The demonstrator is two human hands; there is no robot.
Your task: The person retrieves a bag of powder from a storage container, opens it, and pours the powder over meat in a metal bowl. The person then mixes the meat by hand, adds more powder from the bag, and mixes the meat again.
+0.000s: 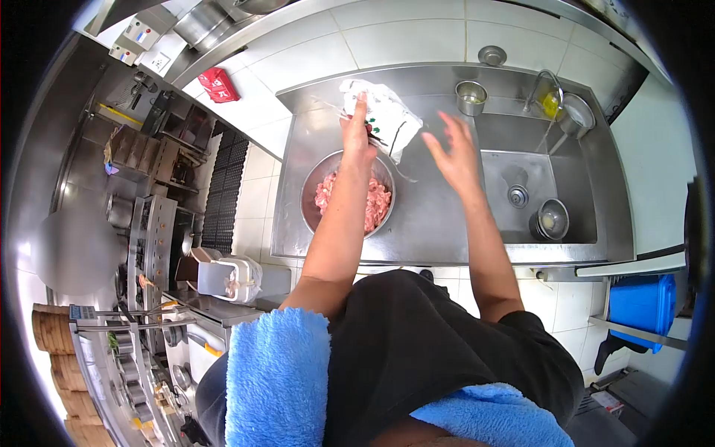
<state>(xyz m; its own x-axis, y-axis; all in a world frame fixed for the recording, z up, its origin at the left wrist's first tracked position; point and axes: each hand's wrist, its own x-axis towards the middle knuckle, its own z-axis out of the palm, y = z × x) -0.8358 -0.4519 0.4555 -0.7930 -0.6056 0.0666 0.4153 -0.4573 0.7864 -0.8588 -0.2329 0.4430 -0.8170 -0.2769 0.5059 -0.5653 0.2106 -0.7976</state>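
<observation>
Pink meat [378,203] already lay in a round steel bowl [307,197]; upper centre, the left hand [358,138] grasped a white plastic bag [393,119], not yet put down; the right hand [456,158] spread empty.

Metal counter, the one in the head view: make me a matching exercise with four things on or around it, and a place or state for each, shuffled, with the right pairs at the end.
Column one:
1. White bag
2. Meat
3. Right hand
4. Faucet

Column two:
A. Fingers spread, holding nothing
B. At the far side of the sink
C. Held in the left hand
D. Inside the large metal bowl

Right pairs: 1-C, 2-D, 3-A, 4-B.
</observation>
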